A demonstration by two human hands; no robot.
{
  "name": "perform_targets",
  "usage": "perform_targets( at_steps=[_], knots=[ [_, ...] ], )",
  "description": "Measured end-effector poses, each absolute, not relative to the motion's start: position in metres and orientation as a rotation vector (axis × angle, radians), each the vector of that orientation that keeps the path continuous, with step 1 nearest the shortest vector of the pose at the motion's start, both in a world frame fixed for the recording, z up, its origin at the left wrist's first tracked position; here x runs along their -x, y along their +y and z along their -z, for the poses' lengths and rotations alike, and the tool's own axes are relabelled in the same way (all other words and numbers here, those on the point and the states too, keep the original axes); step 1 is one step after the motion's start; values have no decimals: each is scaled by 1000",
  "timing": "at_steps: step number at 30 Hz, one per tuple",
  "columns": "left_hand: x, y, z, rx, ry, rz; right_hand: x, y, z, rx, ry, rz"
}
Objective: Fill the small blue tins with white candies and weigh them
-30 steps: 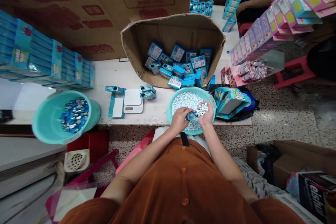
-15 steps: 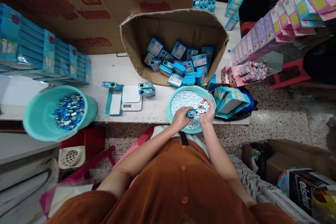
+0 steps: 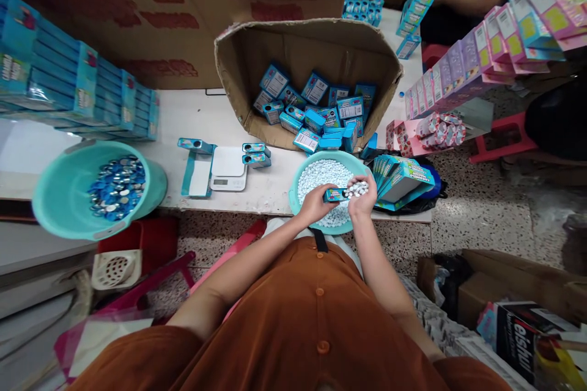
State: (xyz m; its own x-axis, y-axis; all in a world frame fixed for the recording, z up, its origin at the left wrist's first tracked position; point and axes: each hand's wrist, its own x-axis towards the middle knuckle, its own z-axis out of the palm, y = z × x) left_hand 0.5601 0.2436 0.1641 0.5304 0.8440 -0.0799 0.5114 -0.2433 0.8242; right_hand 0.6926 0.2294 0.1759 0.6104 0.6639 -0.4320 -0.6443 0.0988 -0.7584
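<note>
Light mod., soft shadows; wide-angle distort. @ edges; glare on wrapped packs [image 3: 59, 80].

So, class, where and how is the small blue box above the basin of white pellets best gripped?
Probably by its left end, coming from the left, pinched between thumb and fingers. The small blue box points lengthwise toward the right hand, its dark opening seemingly at the right end, beside the cupped white pellets, so that end should stay clear. The left hand holds the left end.

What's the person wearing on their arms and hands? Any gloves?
No gloves: the left hand and right hand are bare. No watch or bracelet shows on the bare forearms. Short rust-brown sleeves cover the upper arms.
</note>
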Motion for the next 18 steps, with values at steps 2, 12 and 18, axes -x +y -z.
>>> perform_targets(
  at_steps=[2, 12, 18],
  knots=[
    [-561, 243, -163, -1908, 1105, -507, -693, 229, -177, 1109, -38, -978],
    [-566, 242, -160, -1903, 1064, -598, -692, 226, -180, 1180, -155, -922],
    [-568, 241, -162, -1860, 1098, -632, -693, 227, -181, 1158, -201, -912]
  ],
)
